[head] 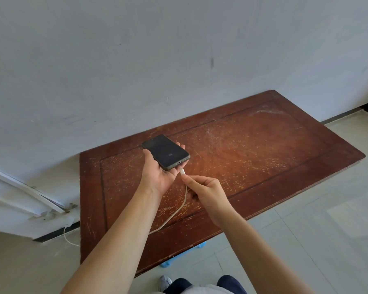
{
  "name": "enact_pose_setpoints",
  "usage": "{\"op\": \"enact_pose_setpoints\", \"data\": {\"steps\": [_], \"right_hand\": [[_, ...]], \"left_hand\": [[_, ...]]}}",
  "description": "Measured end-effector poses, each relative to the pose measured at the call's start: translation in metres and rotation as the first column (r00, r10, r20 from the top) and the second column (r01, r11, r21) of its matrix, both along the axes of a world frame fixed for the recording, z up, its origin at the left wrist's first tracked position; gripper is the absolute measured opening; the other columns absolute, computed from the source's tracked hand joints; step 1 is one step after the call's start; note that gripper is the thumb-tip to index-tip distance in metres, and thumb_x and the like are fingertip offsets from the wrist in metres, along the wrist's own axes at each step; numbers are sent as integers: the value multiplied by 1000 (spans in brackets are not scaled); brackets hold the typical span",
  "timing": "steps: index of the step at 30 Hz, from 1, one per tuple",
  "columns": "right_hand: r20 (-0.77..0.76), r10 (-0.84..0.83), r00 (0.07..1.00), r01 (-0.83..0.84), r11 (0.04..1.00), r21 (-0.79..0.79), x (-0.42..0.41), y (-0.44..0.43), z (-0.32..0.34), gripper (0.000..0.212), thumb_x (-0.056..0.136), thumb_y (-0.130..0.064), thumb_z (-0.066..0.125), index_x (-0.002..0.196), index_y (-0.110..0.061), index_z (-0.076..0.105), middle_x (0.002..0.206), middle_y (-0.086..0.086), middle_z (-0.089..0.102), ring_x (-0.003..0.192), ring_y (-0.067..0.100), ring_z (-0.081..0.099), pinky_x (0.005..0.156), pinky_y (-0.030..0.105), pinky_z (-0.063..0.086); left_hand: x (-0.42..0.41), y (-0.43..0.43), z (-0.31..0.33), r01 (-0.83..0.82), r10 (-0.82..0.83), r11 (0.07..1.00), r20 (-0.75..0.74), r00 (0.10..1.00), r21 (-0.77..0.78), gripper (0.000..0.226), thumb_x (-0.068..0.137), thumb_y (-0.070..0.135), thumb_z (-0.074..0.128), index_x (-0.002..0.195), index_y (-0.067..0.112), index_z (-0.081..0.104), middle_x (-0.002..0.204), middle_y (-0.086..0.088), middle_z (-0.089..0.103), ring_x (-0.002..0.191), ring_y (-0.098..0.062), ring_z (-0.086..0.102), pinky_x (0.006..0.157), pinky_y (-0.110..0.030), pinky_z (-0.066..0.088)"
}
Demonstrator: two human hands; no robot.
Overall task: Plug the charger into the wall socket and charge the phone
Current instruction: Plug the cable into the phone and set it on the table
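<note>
My left hand (157,176) cradles a dark phone (165,151) above the wooden table, screen up and dark, with its charging port facing my right hand. My right hand (202,190) pinches the white connector (182,172) of the charging cable, whose tip sits just below the port and apart from it. The white cable (174,211) trails from my right hand across the table, passes under my left forearm and runs off the left edge towards the wall (69,236). The charger plug and the wall socket are not visible.
A scratched reddish-brown table (253,149) stands against a white wall. Light floor tiles lie to the right and front. A blue object (168,263) shows under the table's front edge. White trim pieces (30,194) lean at the left. My knees and a shoe are at the bottom.
</note>
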State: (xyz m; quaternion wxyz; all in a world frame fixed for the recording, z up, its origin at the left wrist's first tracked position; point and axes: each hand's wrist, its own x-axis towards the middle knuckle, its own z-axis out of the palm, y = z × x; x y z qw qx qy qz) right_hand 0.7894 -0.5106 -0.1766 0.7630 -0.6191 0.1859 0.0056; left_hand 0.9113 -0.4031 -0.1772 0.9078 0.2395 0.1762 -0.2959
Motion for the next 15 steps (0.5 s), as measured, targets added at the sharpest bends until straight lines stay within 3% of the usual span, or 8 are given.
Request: {"op": "enact_pose_setpoints", "data": {"steps": [5, 11, 15], "right_hand": [[28, -47, 999, 47, 999, -2, 0, 4, 0, 31, 89, -42, 73, 79, -14, 82, 61, 3, 67, 54, 10, 56, 57, 22, 49], [36, -67, 997, 67, 998, 3, -1, 6, 2, 28, 90, -39, 73, 82, -14, 83, 63, 7, 67, 52, 9, 56, 55, 21, 49], [-1, -48, 999, 48, 999, 21, -1, 6, 5, 30, 90, -39, 72, 81, -13, 82, 67, 6, 69, 53, 8, 55, 55, 21, 48]], "left_hand": [[-2, 0, 2, 22, -23, 999, 31, 999, 34, 69, 94, 63, 40, 136, 9, 50, 133, -21, 62, 114, -38, 66, 108, -56, 42], [-4, 2, 3, 37, -41, 997, 62, 997, 62, 70, 94, 65, 36, 134, 10, 53, 132, -19, 64, 114, -36, 65, 92, -52, 56], [-4, 4, 2, 48, -55, 996, 84, 995, 79, 71, 94, 66, 33, 133, 11, 54, 130, -18, 66, 116, -34, 65, 97, -49, 54]]}}
